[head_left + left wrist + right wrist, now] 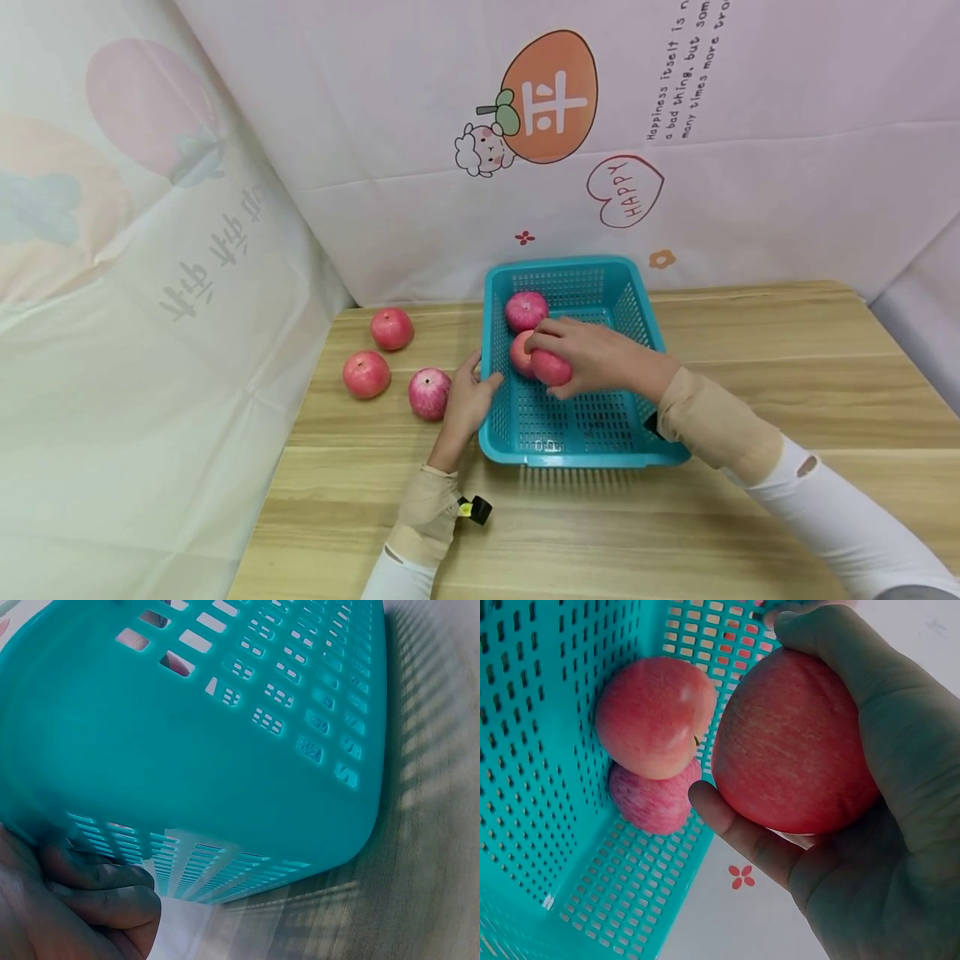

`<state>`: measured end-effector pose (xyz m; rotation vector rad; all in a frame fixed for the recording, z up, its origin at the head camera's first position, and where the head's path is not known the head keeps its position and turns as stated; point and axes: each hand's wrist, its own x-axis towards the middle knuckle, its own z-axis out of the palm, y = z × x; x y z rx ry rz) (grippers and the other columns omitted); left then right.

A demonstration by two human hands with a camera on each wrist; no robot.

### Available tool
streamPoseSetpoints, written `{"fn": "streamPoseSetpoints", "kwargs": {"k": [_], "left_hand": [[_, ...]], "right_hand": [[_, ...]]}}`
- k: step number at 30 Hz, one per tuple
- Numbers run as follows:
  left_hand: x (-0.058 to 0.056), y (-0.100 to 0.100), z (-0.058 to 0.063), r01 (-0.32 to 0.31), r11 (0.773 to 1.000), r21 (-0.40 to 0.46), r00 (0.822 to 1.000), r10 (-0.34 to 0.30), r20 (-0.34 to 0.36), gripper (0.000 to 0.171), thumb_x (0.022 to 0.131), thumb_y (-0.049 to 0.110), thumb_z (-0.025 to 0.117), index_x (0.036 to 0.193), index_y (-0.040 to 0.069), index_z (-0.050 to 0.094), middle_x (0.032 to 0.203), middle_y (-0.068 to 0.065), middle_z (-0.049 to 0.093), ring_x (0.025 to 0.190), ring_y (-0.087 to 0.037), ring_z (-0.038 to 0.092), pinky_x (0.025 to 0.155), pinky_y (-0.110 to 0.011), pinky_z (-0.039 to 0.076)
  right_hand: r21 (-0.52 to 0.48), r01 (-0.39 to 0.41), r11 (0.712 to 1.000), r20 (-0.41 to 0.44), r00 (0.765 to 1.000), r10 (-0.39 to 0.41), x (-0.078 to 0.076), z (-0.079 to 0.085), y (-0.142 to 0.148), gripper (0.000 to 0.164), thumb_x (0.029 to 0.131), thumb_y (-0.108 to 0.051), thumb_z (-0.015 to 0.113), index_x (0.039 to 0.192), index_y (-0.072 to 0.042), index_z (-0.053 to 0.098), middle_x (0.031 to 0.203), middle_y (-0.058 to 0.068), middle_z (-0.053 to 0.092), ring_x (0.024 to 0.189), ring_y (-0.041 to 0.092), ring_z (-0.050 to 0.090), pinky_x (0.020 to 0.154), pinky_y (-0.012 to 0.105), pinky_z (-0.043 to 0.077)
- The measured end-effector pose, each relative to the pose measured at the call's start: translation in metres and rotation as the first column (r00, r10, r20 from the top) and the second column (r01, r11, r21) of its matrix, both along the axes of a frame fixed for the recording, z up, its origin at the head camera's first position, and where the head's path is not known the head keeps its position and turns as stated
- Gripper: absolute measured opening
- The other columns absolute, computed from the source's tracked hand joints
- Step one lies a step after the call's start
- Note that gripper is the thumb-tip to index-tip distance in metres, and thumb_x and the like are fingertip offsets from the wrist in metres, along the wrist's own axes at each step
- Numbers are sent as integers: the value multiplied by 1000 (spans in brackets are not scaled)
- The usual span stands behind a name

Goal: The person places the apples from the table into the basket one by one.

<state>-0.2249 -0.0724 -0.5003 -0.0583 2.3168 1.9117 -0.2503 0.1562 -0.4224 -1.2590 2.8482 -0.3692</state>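
Observation:
A teal plastic basket (585, 460) with perforated walls stands on the wooden table. My right hand (588, 354) grips a red apple (551, 367) over the inside of the basket, fingers and thumb curled round it, as the right wrist view also shows (795, 746). Two more apples lie in the basket along its left side: a pale red one (656, 716) and a darker pink, streaked one (527, 311). My left hand (468, 400) holds the basket's left rim, its thumb over the edge and its fingers curled against the outer wall (105, 900).
Left of the basket, a streaked pink apple (430, 394) lies close to my left hand. Two red apples, one nearer (367, 374) and one farther (392, 328), sit near the table's left edge. A printed white cloth (405, 225) hangs behind the wooden table (787, 375).

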Motion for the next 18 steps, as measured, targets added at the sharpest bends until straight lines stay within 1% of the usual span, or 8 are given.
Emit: {"fn": "streamPoseSetpoints", "kwargs": {"k": [3, 8, 12, 14, 18], "left_hand": [[0, 0, 1, 1, 1000, -15, 1000, 0, 1, 56, 95, 16, 54, 149, 14, 41, 119, -25, 67, 98, -38, 71, 74, -46, 60], [-1, 0, -1, -2, 999, -33, 1000, 2, 2, 55, 96, 17, 54, 149, 17, 41, 119, -23, 68, 98, -36, 72, 74, -44, 61], [-1, 0, -1, -6, 999, -34, 1000, 6, -1, 55, 95, 18, 54, 149, 18, 42, 119, -22, 68, 97, -35, 72, 74, -43, 61], [0, 0, 0, -5, 1000, -30, 1000, 5, -6, 55, 95, 17, 54, 149, 17, 42, 118, -23, 68, 97, -36, 72, 73, -43, 61], [0, 1, 1, -9, 999, -34, 1000, 9, -11, 55, 95, 15, 55, 148, 16, 42, 118, -23, 68, 97, -35, 72, 73, -43, 61]], "right_hand": [[10, -15, 1000, -2, 1000, 15, 1, -4, -3, 74, 69, -42, 87, 133, -24, 54, 131, -1, 54, 120, 25, 52, 88, 43, 57], [5, -32, 999, 10, 999, 32, 3, -9, -5, 72, 70, -38, 86, 133, -22, 55, 133, 0, 53, 120, 26, 52, 90, 45, 56], [10, -42, 999, 18, 999, 42, 4, -12, -7, 73, 72, -38, 85, 136, -22, 54, 136, -2, 51, 118, 26, 52, 89, 44, 56], [5, -50, 999, 18, 999, 49, 4, -13, -8, 72, 71, -38, 85, 135, -22, 55, 135, -2, 51, 117, 26, 52, 87, 43, 57], [-15, -76, 997, 15, 997, 77, 4, -15, -10, 69, 71, -37, 85, 132, -21, 57, 131, -2, 51, 116, 24, 52, 86, 42, 57]]}}
